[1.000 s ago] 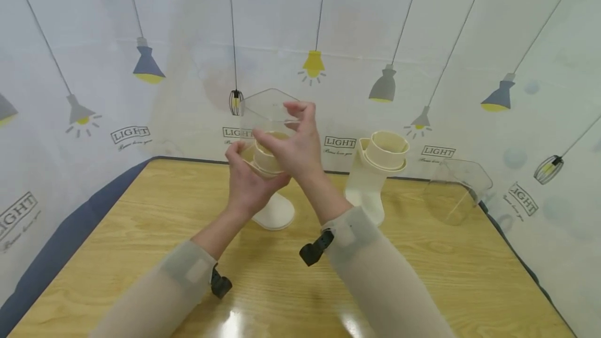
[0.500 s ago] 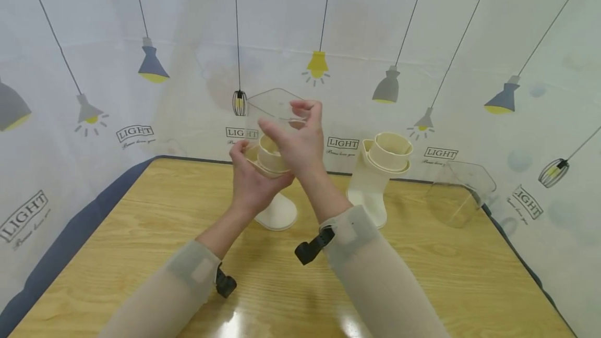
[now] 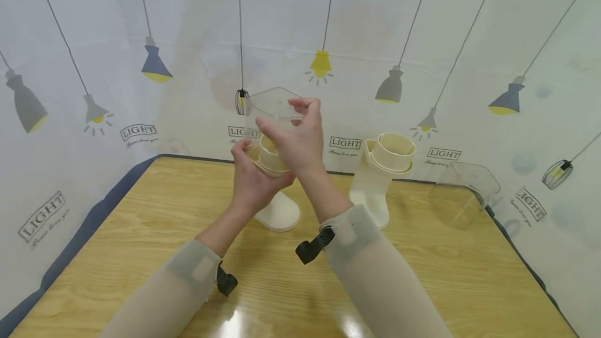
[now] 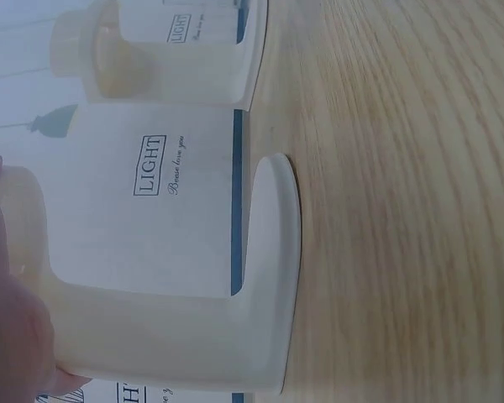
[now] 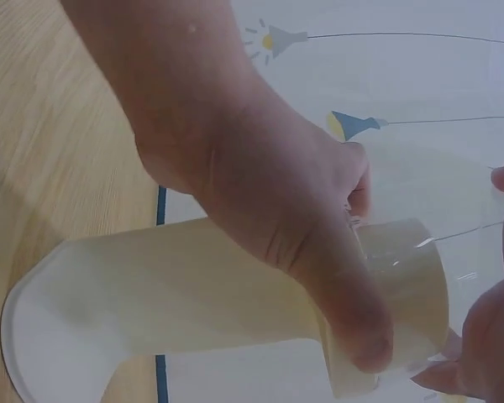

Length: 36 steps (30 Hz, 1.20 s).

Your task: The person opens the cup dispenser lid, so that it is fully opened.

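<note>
One cream stand is standing upright near the far middle of the surface; a matching stand is standing to its right. The left hand is steadying the cream stand, its grip clasping the head around the base of the collar. The right hand is holding a clear container directly over that collar — thumb and fingers are curving about the transparent wall.

Status, as judged from this layout: container and collar are being aligned on the first unit, and this step is probably nearing its end. Whether the container is seating fully cannot be told; the hands are hiding the joint. The second unit is apparently waiting its turn. Its upper ring is carrying no container, and a second container, also clear, is resting near the far right edge of the surface — neither hand is touching it. Roughly half the fitting is therefore remaining.
</note>
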Each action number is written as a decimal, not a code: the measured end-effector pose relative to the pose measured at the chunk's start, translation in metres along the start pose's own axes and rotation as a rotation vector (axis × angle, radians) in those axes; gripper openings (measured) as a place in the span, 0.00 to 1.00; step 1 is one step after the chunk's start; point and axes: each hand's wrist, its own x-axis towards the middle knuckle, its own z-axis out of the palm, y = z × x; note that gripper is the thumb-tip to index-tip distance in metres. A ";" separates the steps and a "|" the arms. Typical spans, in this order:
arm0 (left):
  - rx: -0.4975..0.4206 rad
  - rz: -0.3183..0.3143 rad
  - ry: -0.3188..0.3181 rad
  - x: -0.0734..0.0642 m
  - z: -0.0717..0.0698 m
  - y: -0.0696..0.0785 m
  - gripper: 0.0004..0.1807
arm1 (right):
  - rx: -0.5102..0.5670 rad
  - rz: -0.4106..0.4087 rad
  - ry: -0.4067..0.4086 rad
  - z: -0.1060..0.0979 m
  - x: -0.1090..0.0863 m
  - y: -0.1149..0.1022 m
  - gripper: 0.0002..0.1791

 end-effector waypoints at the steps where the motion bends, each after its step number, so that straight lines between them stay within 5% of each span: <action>1: -0.002 0.001 0.004 0.000 0.001 0.000 0.67 | 0.001 0.012 0.001 -0.001 0.001 0.000 0.42; 21: -0.008 -0.024 -0.043 0.000 -0.002 0.002 0.68 | 0.000 0.033 0.021 -0.006 -0.003 -0.007 0.42; 29: 0.003 -0.023 -0.090 0.002 -0.002 0.002 0.69 | -0.047 -0.025 0.013 -0.008 -0.008 -0.008 0.42; 36: -0.014 -0.018 -0.073 0.001 -0.004 0.005 0.70 | 0.018 0.053 0.024 -0.013 -0.004 -0.008 0.43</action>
